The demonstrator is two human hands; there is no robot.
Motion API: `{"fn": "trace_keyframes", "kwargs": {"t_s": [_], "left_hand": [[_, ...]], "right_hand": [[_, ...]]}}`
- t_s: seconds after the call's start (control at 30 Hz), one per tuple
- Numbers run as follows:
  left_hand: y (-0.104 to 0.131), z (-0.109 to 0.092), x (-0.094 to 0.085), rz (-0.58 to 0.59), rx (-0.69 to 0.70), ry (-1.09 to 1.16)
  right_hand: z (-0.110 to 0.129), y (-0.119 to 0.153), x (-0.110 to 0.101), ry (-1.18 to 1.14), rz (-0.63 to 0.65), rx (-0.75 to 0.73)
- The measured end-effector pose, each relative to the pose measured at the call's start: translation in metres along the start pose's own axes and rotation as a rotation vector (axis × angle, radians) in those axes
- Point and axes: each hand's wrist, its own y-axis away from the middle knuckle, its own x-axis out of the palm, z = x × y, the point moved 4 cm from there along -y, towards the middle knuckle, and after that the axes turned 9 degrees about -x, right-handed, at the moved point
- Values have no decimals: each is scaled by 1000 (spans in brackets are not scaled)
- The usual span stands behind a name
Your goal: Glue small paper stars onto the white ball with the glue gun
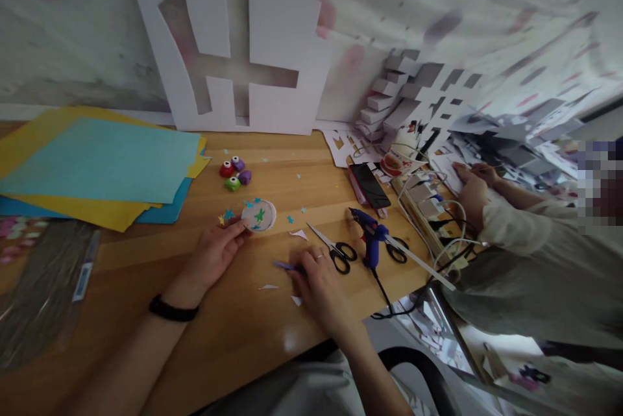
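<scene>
Between the thumb and fingers of my left hand (221, 248) is a small round white disc (252, 218), which carries blue and green stars. Beside it, on the table, are a few more paper stars (228, 214). My right hand (318, 283) rests low over the table, its fingers curled round a slim blue-purple thing (283, 265) whose kind I cannot make out. Black-handled scissors (335, 251) lie just beyond that hand. Further right is a blue glue gun (372, 244) with a white glue stick in its back.
Yellow and blue paper sheets (102, 156) are stacked at the left. Small coloured pieces with eyes (233, 183) sit behind the disc. A phone (370, 185) and a power strip (431, 208) are at the right, where another person's hands (472, 189) work. Paper scraps (298, 233) lie about.
</scene>
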Motion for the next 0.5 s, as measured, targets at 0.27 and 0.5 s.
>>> {"fn": "trace_keyframes", "kwargs": {"t_s": [0.27, 0.5], "left_hand": [[-3, -3, -2, 41, -36, 51], [-3, -1, -2, 32, -56, 85]], "right_hand": [[-19, -2, -42, -194, -47, 96], [-42, -31, -60, 92, -148, 105]]}}
